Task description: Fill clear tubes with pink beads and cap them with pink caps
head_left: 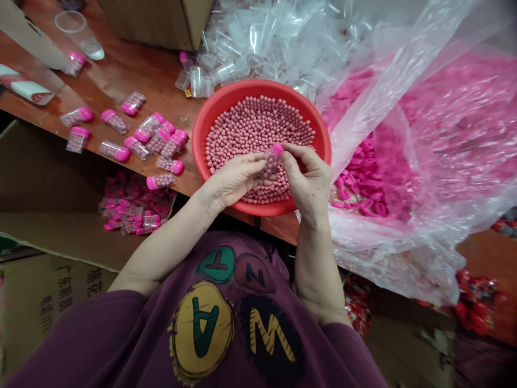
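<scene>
Over a red basin (201,156) of small pink balls (254,126), my left hand (238,178) grips a small clear bottle (270,165) filled with balls. My right hand (309,180) pinches the bottle's bright pink cap (277,149) between thumb and forefinger. The cap sits on the bottle's mouth; whether it is fully seated I cannot tell. To the left of the basin, several filled, pink-capped bottles (149,126) lie scattered on the wooden table. Loose pink caps (365,186) spill from a plastic bag at the right.
Clear empty bottles (274,40) are heaped behind the basin. A big clear plastic bag (456,124) holds pink caps on the right. Below the table's left edge, a cardboard box (60,215) contains more filled bottles (133,210). A carton (153,21) and a plastic cup (86,40) stand at the back.
</scene>
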A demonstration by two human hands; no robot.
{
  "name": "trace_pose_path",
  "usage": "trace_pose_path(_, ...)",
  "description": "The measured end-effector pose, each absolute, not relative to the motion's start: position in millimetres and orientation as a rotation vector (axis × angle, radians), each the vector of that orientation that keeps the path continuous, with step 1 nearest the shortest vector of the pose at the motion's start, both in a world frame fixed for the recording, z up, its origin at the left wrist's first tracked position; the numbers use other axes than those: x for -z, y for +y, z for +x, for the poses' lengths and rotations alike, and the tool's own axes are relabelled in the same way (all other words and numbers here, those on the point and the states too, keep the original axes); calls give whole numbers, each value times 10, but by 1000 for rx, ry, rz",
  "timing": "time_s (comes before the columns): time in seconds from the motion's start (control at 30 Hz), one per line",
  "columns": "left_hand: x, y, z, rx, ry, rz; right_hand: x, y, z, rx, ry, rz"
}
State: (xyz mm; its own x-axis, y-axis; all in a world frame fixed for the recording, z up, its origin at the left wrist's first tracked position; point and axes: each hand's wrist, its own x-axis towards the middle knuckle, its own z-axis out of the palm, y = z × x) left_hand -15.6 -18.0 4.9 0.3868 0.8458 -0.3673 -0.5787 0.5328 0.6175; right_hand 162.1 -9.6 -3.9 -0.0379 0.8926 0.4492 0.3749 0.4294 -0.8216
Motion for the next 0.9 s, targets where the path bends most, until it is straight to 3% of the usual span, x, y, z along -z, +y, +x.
trace_pose_path(0.7,-27,-170,-68,-1060,868,457,182,-242,1390,-267,-1848,-1178)
trace_pose_path(0.9,31,-186,-105,-1087,860,548,195,-187,1604,-558,-1886,-1126)
